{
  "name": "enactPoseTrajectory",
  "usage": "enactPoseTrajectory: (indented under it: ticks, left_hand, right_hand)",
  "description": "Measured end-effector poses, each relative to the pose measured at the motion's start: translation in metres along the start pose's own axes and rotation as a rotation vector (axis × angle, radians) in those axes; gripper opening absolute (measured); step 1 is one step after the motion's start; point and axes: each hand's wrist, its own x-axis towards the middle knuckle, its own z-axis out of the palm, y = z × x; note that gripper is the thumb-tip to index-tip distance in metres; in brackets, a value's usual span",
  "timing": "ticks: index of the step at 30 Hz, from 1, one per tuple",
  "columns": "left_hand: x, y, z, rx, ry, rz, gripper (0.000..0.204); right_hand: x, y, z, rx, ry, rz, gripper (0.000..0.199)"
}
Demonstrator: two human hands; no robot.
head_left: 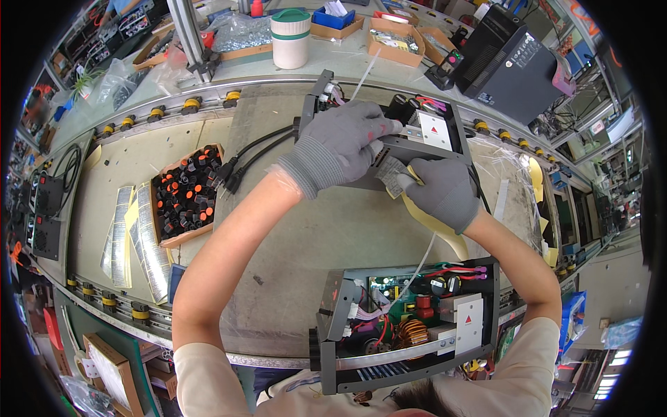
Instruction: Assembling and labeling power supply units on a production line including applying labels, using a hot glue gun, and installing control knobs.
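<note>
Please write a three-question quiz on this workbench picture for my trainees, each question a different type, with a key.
1. True or false: the right hand, in a gray glove, holds a yellow strip.

2. Multiple choice: what color is the lid of the white jar beyond the rollers?
A) Red
B) Green
C) Black

3. Fill in the blank: the coil of copper wire sits inside the open case that is ______ the person. (nearer to / farther from)

Key:
1. True; the strip hangs from the fingers.
2. B, green.
3. Nearer to; the case stands at the near edge of the bench.
</note>
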Motion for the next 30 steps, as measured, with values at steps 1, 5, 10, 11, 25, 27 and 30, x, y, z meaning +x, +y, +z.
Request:
enactPoseTrajectory:
  ticks: [1,5,10,11,25,27,30]
  left_hand:
    - [0.0,0.0,0.002,0.013,0.029,0.013,0.033]
    - [0.001,-0.001,0.005,0.053,0.062,0.066,0.039]
    - [-0.007,0.012,0.012,0.25,0.164,0.186,0.049]
    - [-0.011,0.013,0.016,0.419,0.207,0.249,0.053]
    - [-0.181,-0.018,-0.068,0.461,0.295,-0.015,0.037]
    - [-0.226,-0.035,-0.081,0.574,0.206,-0.292,0.029]
    - [-0.294,-0.077,-0.13,0.684,0.18,-0.937,0.032]
  right_hand:
    - [0.0,0.0,-0.001,-0.006,-0.007,-0.002,0.026]
    - [-0.004,-0.002,-0.003,-0.018,0.045,-0.019,0.028]
    - [-0.023,0.018,-0.015,-0.082,-0.155,-0.003,0.031]
    - [-0.033,0.029,-0.017,-0.09,-0.156,0.029,0.03]
    - [-0.008,-0.026,-0.059,0.623,-0.312,-0.084,0.027]
    - [0.013,-0.032,-0.026,0.744,-0.37,-0.088,0.029]
    - [0.032,-0.025,-0.019,0.83,-0.536,0.297,0.03]
